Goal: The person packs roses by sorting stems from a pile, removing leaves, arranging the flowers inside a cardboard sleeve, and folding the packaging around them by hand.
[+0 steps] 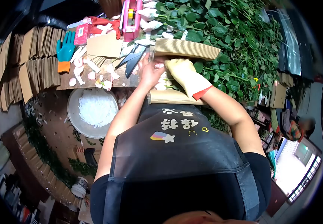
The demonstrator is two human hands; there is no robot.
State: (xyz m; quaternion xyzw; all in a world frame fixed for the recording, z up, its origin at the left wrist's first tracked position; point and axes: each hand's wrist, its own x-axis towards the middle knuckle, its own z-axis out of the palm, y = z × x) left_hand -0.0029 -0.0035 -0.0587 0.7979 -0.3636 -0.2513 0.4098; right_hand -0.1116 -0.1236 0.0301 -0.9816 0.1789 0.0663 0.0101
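Observation:
My left hand (151, 72), bare, is at the left end of a corrugated cardboard wrap, its fingers bent around a small pale pink flower head. Close on its right, my right hand (182, 72) wears a cream glove with a red cuff; its fingers are curled, and what they hold is hidden. Ribbed cardboard (185, 48) rises beyond both hands, and a rolled cardboard edge (172, 97) lies on the near side. Between them show pale flower heads (162, 83). Black-bladed scissors (131, 61) lie beside my left hand.
Leafy green stems (236, 56) cover the right side. A pink tape dispenser (132, 22), teal glove (65, 46) and stacked cardboard pieces (38, 46) are on the left. Below the table edge stands a round tub (72, 108) of white pieces.

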